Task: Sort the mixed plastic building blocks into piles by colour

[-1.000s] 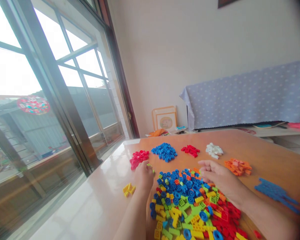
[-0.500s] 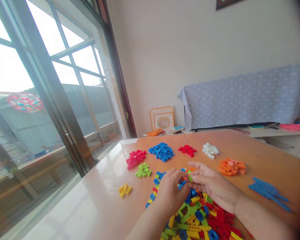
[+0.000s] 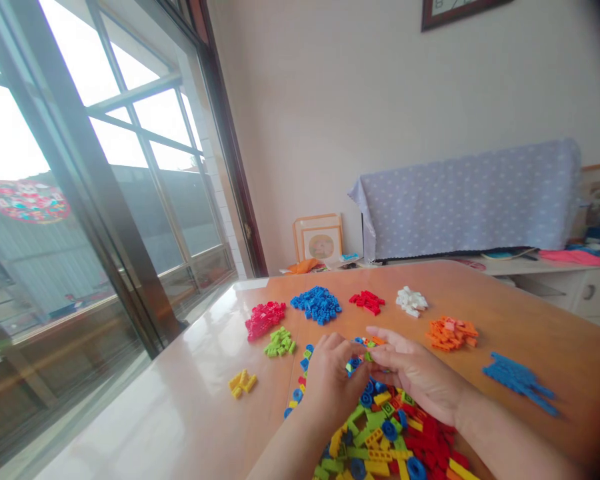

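My left hand (image 3: 333, 373) is over the far part of a mixed heap of toy building bricks (image 3: 375, 440), its fingers bent toward the thumb. Whatever lies between its fingertips is too small and too covered to make out. Facing it, my right hand (image 3: 417, 370) has its fingers stretched out and its thumb apart, with the fingertips close to those of the left. A light green brick (image 3: 369, 357) shows between the two hands; whether either touches it I cannot tell. Yellow, green, red and blue pieces, some round, fill the heap below.
Sorted piles stand around: yellow (image 3: 243, 383), light green (image 3: 280, 341), pinkish red (image 3: 265, 320), blue (image 3: 316, 305), red (image 3: 367, 302), white (image 3: 411, 301), orange (image 3: 451, 333) and long blue pieces (image 3: 519, 379). A window (image 3: 130, 200) borders the wooden table (image 3: 190, 400) on the left.
The view has turned slightly, so everything sits a little farther left in the picture. Both hands keep nearly the same pose over the heap.
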A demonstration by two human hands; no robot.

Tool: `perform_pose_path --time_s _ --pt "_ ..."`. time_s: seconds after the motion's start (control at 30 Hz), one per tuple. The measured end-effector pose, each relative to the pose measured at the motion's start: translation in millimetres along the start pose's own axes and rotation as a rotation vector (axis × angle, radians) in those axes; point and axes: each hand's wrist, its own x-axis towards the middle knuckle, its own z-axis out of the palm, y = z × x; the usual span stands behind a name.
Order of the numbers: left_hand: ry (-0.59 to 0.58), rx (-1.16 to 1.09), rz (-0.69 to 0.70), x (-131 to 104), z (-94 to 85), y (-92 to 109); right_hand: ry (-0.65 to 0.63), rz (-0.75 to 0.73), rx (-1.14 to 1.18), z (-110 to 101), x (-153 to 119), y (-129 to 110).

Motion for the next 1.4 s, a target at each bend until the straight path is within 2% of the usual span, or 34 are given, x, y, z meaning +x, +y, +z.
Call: perform_pose_path --time_s 0.1,0.17,0.37,0.5,0.67,0.87,1.03,1.17,1.3,1.4 --pt "0.041 0.064 -0.057 3.1 -6.2 -8.1 0.046 0.005 -0.041 -6.5 0.7 -0.6" --pt "0.078 0.143 -0.13 5.8 -14.4 -21.1 0.106 -0.007 -0.071 -14.3 2.4 -2.3" --pt "0.16 0.445 -0.509 4.5 -45.0 -87.5 0.266 -0.08 -0.068 -41.4 10.8 -10.1" --pt "0.132 0.525 -0.739 -5.2 -51.7 -121.5 0.328 -0.138 -0.026 -54.1 13.9 -14.4" --pt "0.103 0.555 -0.767 -10.8 -46.3 -137.8 0.387 -0.186 -0.007 -65.9 16.7 -17.9" --pt "0.115 0.554 -0.776 -7.3 -45.3 -133.3 0.437 -0.206 -0.031 -77.8 19.3 -22.2" --pt "0.12 0.54 -0.654 1.4 -42.1 -108.8 0.532 -0.276 -0.175 -86.6 15.4 -32.3" --pt "0.092 0.425 -0.43 7.9 -36.2 -82.9 0.614 -0.275 -0.464 -99.2 14.3 -38.3" --pt "0.024 0.328 -0.263 8.9 -27.9 -59.2 0.568 -0.215 -0.854 -114.4 19.5 -31.1" --pt "-0.053 0.285 -0.197 7.5 -22.4 -47.3 0.523 -0.144 -1.138 -121.2 24.8 -20.6"
